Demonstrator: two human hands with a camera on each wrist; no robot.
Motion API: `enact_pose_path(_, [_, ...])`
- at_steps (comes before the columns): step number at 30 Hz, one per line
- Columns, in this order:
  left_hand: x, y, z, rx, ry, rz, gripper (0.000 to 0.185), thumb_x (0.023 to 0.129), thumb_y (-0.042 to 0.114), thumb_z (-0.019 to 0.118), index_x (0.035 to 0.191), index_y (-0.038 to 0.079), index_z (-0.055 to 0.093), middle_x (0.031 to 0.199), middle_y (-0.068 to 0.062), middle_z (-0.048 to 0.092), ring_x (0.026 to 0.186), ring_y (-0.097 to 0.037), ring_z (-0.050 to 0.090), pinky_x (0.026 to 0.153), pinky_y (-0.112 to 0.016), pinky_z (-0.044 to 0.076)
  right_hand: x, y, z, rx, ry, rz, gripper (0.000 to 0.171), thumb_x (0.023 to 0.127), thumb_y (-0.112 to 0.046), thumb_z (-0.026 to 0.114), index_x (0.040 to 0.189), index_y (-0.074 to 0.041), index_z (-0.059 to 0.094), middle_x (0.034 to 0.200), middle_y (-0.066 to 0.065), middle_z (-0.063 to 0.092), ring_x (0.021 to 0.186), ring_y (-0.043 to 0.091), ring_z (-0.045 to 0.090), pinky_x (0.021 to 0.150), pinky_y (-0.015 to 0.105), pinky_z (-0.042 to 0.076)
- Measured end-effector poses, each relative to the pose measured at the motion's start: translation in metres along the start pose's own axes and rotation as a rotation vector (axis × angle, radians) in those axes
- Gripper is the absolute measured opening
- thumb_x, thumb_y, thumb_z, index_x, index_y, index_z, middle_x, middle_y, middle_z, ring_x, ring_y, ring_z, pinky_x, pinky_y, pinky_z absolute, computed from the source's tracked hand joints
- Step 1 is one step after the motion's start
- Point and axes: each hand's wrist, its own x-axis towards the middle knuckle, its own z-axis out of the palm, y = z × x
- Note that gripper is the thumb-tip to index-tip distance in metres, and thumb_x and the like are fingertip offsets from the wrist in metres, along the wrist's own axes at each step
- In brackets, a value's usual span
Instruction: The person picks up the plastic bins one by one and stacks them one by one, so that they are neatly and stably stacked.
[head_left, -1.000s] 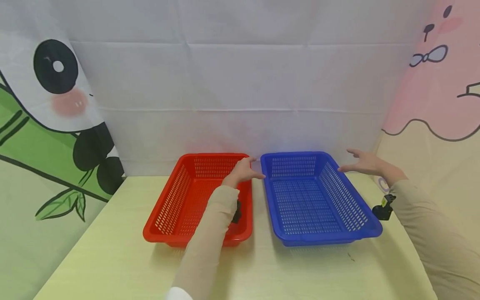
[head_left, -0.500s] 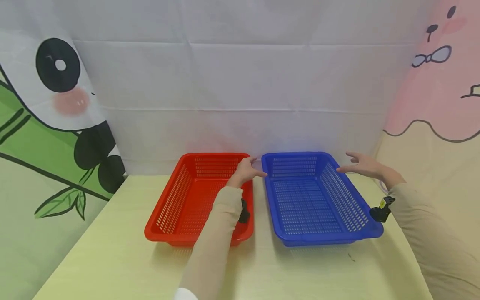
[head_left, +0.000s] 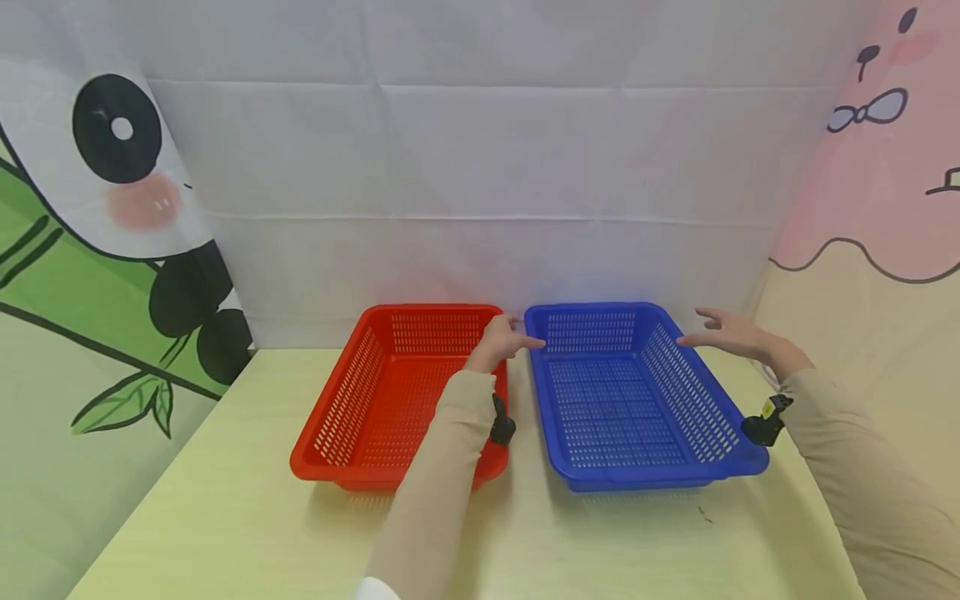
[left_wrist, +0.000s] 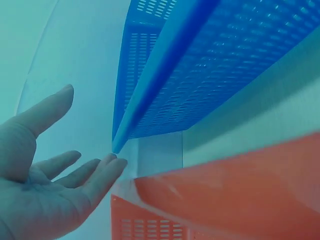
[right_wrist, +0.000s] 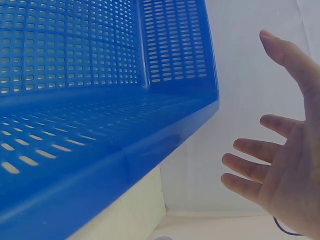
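A blue perforated plastic basket [head_left: 611, 408] stands on the table, right of a red one [head_left: 375, 400]. My left hand [head_left: 498, 342] reaches over the red basket's right rim, its thumb overlapping the blue basket's left rim in the head view. Seen from the left wrist, that hand [left_wrist: 52, 200] has spread fingers and an unfilled palm, fingertips close to the blue basket's far corner [left_wrist: 120, 137]. On the other side, my right hand [head_left: 731, 333] is held beside the blue basket's right rim. In the right wrist view, its fingers [right_wrist: 255, 150] are spread and apart from the rim.
Both baskets rest on a pale yellow table [head_left: 225, 500], with a narrow gap between them. Behind them hangs a white cloth [head_left: 487, 167]; printed cartoon cloths flank it. Black wrist cameras [head_left: 502, 425] sit on the sleeves. A small dark mark [head_left: 705, 514] lies near the front.
My left hand has shifted slightly to the right, its thumb now over the blue basket's left rim. The right hand has dipped slightly. Neither basket has visibly moved on the table.
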Motion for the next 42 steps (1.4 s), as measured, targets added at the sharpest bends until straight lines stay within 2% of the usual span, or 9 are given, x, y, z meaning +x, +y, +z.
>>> enact_pose_path(8, [-0.004, -0.001, 0.008, 0.018, 0.0, -0.029, 0.075, 0.074, 0.016, 0.074, 0.137, 0.0, 0.037, 0.137, -0.022, 0.042, 0.113, -0.036, 0.053, 0.092, -0.043, 0.047, 0.0, 0.01, 0.006, 0.023, -0.029, -0.011, 0.087, 0.087, -0.044, 0.052, 0.143, 0.005, 0.008, 0.138, 0.04, 0.022, 0.124, 0.057, 0.023, 0.092, 0.068, 0.03])
enact_pose_path(16, [-0.006, 0.0, 0.015, -0.025, 0.025, -0.059, 0.072, 0.075, 0.013, 0.074, 0.136, -0.001, 0.039, 0.135, -0.02, 0.045, 0.116, -0.034, 0.051, 0.09, -0.042, 0.048, 0.0, 0.014, 0.012, 0.079, -0.051, -0.039, 0.085, 0.087, -0.039, 0.054, 0.142, 0.008, 0.009, 0.139, 0.04, 0.02, 0.125, 0.055, 0.025, 0.095, 0.06, 0.035])
enact_pose_path(23, [-0.003, -0.004, 0.025, -0.028, 0.083, -0.129, 0.071, 0.072, 0.014, 0.076, 0.132, -0.002, 0.043, 0.133, -0.017, 0.047, 0.106, -0.033, 0.059, 0.083, -0.039, 0.052, -0.006, 0.019, 0.015, 0.089, -0.078, -0.021, 0.085, 0.088, -0.041, 0.053, 0.141, 0.01, 0.01, 0.139, 0.039, 0.019, 0.125, 0.054, 0.025, 0.096, 0.059, 0.035])
enact_pose_path(26, [0.003, -0.009, 0.029, -0.014, 0.102, -0.122, 0.072, 0.067, 0.015, 0.08, 0.128, -0.004, 0.047, 0.127, -0.017, 0.052, 0.102, -0.032, 0.06, 0.075, -0.038, 0.055, -0.01, 0.023, 0.015, 0.135, -0.097, -0.03, 0.083, 0.089, -0.038, 0.052, 0.142, 0.01, 0.009, 0.14, 0.039, 0.018, 0.125, 0.054, 0.026, 0.097, 0.059, 0.035])
enact_pose_path(31, [0.0, -0.007, 0.031, 0.014, 0.114, -0.129, 0.069, 0.066, 0.013, 0.08, 0.126, -0.003, 0.049, 0.123, -0.018, 0.055, 0.099, -0.031, 0.062, 0.078, -0.038, 0.054, -0.013, 0.034, 0.017, 0.199, -0.117, -0.044, 0.08, 0.089, -0.033, 0.053, 0.143, 0.007, 0.009, 0.141, 0.037, 0.017, 0.125, 0.054, 0.026, 0.096, 0.059, 0.036])
enact_pose_path(32, [-0.005, -0.004, 0.031, 0.017, 0.105, -0.143, 0.068, 0.069, 0.011, 0.078, 0.128, -0.003, 0.047, 0.126, -0.018, 0.054, 0.102, -0.031, 0.061, 0.083, -0.039, 0.052, -0.013, 0.037, 0.017, 0.209, -0.121, -0.049, 0.08, 0.089, -0.032, 0.053, 0.143, 0.006, 0.009, 0.141, 0.037, 0.018, 0.126, 0.053, 0.026, 0.096, 0.059, 0.037])
enact_pose_path(36, [-0.015, 0.001, 0.029, 0.019, 0.056, -0.114, 0.07, 0.07, 0.005, 0.076, 0.131, -0.004, 0.043, 0.13, -0.019, 0.05, 0.104, -0.032, 0.06, 0.086, -0.037, 0.051, -0.013, 0.045, 0.019, 0.262, -0.143, -0.085, 0.078, 0.09, -0.027, 0.055, 0.143, 0.006, 0.008, 0.142, 0.036, 0.019, 0.127, 0.053, 0.026, 0.096, 0.057, 0.037])
enact_pose_path(42, [-0.019, -0.003, 0.025, 0.023, -0.056, -0.099, 0.072, 0.074, 0.0, 0.072, 0.135, -0.006, 0.036, 0.134, -0.022, 0.045, 0.109, -0.033, 0.057, 0.088, -0.036, 0.05, -0.016, 0.046, 0.021, 0.314, -0.176, -0.113, 0.076, 0.091, -0.021, 0.054, 0.143, 0.006, 0.006, 0.143, 0.036, 0.017, 0.127, 0.053, 0.025, 0.096, 0.056, 0.038])
